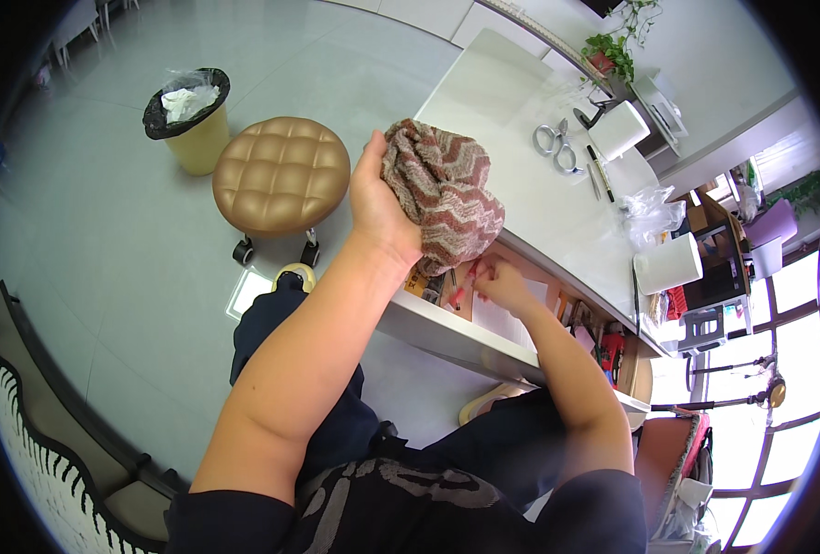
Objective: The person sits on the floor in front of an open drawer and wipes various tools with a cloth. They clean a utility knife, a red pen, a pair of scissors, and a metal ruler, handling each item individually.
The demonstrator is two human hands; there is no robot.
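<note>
My left hand grips a crumpled cloth with brown and beige zigzag stripes, held up over the front edge of the desk and drawer. Below and to the right, my right hand reaches into an open desk drawer. Its fingers are curled and blurred beside a small red item. Whether they hold it cannot be made out. Near that hand lie a white sheet, a dark pen and a yellow printed packet. The cloth hides part of the drawer.
On the white desk lie scissors, a marker pen, tweezers, paper rolls and clear plastic film. A wheeled brown stool and a lined waste bin stand to the left.
</note>
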